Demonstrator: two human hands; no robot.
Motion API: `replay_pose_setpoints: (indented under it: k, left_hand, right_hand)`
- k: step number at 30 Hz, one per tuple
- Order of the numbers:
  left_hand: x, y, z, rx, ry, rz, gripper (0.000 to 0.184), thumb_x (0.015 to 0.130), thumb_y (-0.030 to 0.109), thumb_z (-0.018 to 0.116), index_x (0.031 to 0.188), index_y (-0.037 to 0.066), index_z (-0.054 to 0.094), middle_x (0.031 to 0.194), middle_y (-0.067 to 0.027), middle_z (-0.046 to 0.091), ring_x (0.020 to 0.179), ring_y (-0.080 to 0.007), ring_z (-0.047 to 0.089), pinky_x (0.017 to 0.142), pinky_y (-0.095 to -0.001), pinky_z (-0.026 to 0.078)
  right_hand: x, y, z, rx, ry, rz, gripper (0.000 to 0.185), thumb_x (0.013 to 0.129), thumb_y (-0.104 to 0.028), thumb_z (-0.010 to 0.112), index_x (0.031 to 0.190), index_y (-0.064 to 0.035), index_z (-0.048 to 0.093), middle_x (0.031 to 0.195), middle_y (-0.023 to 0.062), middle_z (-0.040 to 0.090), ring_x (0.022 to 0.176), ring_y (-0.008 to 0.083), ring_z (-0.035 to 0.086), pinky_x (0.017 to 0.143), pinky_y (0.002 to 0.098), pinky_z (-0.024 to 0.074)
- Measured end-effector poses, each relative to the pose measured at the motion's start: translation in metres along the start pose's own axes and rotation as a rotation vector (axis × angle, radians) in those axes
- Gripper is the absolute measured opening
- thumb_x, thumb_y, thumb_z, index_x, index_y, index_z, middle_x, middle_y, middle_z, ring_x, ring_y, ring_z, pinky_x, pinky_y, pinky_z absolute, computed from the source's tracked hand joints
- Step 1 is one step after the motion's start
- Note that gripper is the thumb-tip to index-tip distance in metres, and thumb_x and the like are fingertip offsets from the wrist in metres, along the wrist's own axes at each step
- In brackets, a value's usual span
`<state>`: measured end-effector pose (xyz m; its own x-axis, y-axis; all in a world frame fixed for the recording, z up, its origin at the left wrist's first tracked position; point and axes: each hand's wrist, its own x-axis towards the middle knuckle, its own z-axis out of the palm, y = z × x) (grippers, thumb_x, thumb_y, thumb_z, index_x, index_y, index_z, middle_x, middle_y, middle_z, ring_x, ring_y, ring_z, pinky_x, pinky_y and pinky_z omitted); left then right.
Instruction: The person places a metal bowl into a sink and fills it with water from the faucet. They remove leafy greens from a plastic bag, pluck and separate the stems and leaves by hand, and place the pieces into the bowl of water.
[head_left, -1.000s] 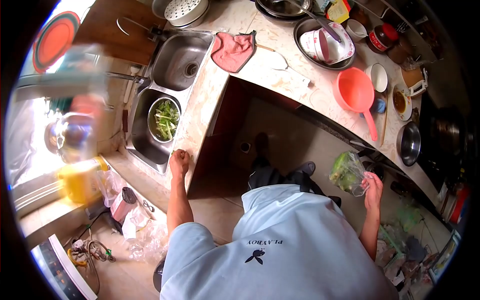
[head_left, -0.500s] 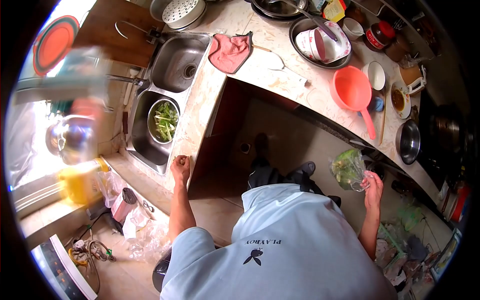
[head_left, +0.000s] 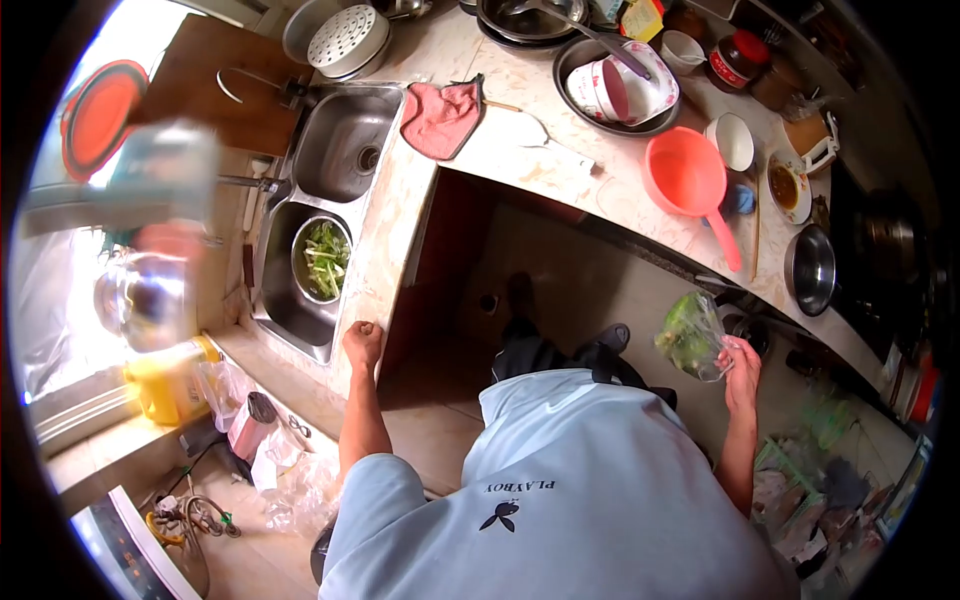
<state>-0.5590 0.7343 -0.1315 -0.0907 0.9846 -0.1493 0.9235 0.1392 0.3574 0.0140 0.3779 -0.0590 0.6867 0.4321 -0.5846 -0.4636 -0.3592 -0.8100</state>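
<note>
My right hand (head_left: 740, 372) grips the gathered end of a clear plastic bag (head_left: 692, 338) with leafy green vegetables inside, held out over the floor. My left hand (head_left: 363, 342) is closed at the edge of the counter, just below the sink; what its curled fingers hold, if anything, is hidden. Close to it, a metal bowl (head_left: 297, 262) of cut green vegetables (head_left: 326, 260) sits in the nearer basin of the steel double sink (head_left: 300, 325).
On the counter lie a pink cloth (head_left: 440, 118), a coral strainer-shaped pan (head_left: 685, 172), a steel bowl (head_left: 810, 270) and stacked dishes (head_left: 600, 92). A yellow jug (head_left: 170, 385) stands left of the sink. Crumpled plastic bags (head_left: 300, 490) lie at lower left.
The whole view has shifted slightly. My right hand still holds the bag, which has turned a little. My left hand has rolled into a tighter fist at the counter edge.
</note>
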Motion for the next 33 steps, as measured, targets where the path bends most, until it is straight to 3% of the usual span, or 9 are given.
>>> replay_pose_setpoints:
  k: [4,6,11,15,17,20,26,30,33]
  left_hand:
    - [0.011,0.000,-0.009,-0.227,-0.107,-0.242,0.020,0.073,0.016,0.071,0.082,-0.002,0.068,0.065,-0.0079,0.064,0.052,-0.0148,0.058,0.049,-0.0295,0.048]
    - [0.020,0.003,-0.014,-0.488,-0.038,-0.288,0.016,0.078,0.016,0.069,0.082,0.001,0.068,0.062,-0.0008,0.059,0.043,-0.0082,0.047,0.038,-0.0234,0.038]
    - [0.031,0.067,-0.045,-0.819,-0.066,-0.168,0.015,0.084,0.019,0.067,0.088,0.005,0.065,0.062,0.0048,0.052,0.048,-0.0031,0.044,0.042,-0.0190,0.033]
    - [0.006,0.163,-0.052,-1.113,-0.501,-0.028,0.021,0.092,0.019,0.056,0.073,0.017,0.047,0.062,0.0089,0.038,0.049,-0.0018,0.038,0.043,-0.0188,0.029]
    - [-0.028,0.223,-0.024,-1.162,-0.405,-0.278,0.018,0.090,0.026,0.061,0.083,0.015,0.049,0.070,0.0039,0.047,0.055,-0.0037,0.043,0.044,-0.0170,0.031]
    - [-0.071,0.292,0.031,-1.403,-1.150,0.196,0.027,0.087,0.032,0.066,0.087,0.010,0.049,0.071,0.0004,0.047,0.050,-0.0048,0.032,0.041,-0.0185,0.026]
    - [-0.233,0.448,0.110,-1.427,-1.828,-0.073,0.018,0.086,0.016,0.063,0.099,0.008,0.053,0.095,-0.0021,0.058,0.054,-0.0063,0.038,0.043,-0.0195,0.032]
    - [-0.337,0.521,0.160,-1.115,-2.018,-0.161,0.008,0.090,0.014,0.055,0.095,0.009,0.051,0.086,-0.0011,0.053,0.056,-0.0078,0.039,0.046,-0.0198,0.033]
    - [-0.406,0.567,0.207,-0.999,-2.201,-0.043,0.012,0.092,0.015,0.055,0.084,0.011,0.048,0.079,-0.0007,0.049,0.060,-0.0086,0.039,0.047,-0.0204,0.032]
  right_hand:
    - [0.003,0.009,-0.013,-0.001,0.019,-0.028,0.019,0.083,-0.004,0.049,0.097,0.0011,0.061,0.071,0.0030,0.054,0.062,0.0099,0.047,0.061,0.0236,0.0438]
    - [0.000,0.012,-0.019,0.035,0.022,-0.033,0.019,0.086,-0.006,0.051,0.099,0.0021,0.062,0.072,0.0037,0.055,0.064,0.0105,0.049,0.063,0.0230,0.0429]
    - [-0.004,0.038,-0.040,0.071,0.094,-0.007,0.018,0.087,-0.011,0.055,0.100,-0.0011,0.062,0.074,0.0032,0.056,0.067,0.0106,0.052,0.063,0.0241,0.0455]
    - [-0.013,0.048,-0.049,0.029,0.261,0.087,0.016,0.086,-0.014,0.059,0.097,-0.0040,0.064,0.078,0.0018,0.059,0.070,0.0107,0.056,0.066,0.0274,0.0497]
    - [-0.023,0.052,-0.060,0.146,0.277,-0.005,0.016,0.089,-0.012,0.057,0.097,-0.0009,0.065,0.078,0.0027,0.063,0.068,0.0104,0.059,0.064,0.0250,0.0497]
    - [-0.034,0.069,-0.095,0.193,0.258,-0.099,0.017,0.091,-0.012,0.055,0.094,0.0006,0.065,0.074,0.0026,0.061,0.067,0.0083,0.057,0.062,0.0230,0.0475]
    - [-0.071,0.112,-0.150,0.412,0.402,-0.117,0.015,0.091,-0.007,0.052,0.093,0.0011,0.065,0.072,0.0038,0.061,0.065,0.0085,0.056,0.061,0.0242,0.0472]
    - [-0.090,0.141,-0.179,0.358,0.529,-0.234,0.018,0.092,-0.007,0.050,0.094,0.0037,0.063,0.071,0.0058,0.061,0.066,0.0115,0.057,0.063,0.0269,0.0479]
    - [-0.106,0.144,-0.207,0.408,0.634,-0.160,0.020,0.091,-0.009,0.049,0.095,0.0046,0.063,0.073,0.0075,0.062,0.066,0.0136,0.059,0.064,0.0278,0.0484]
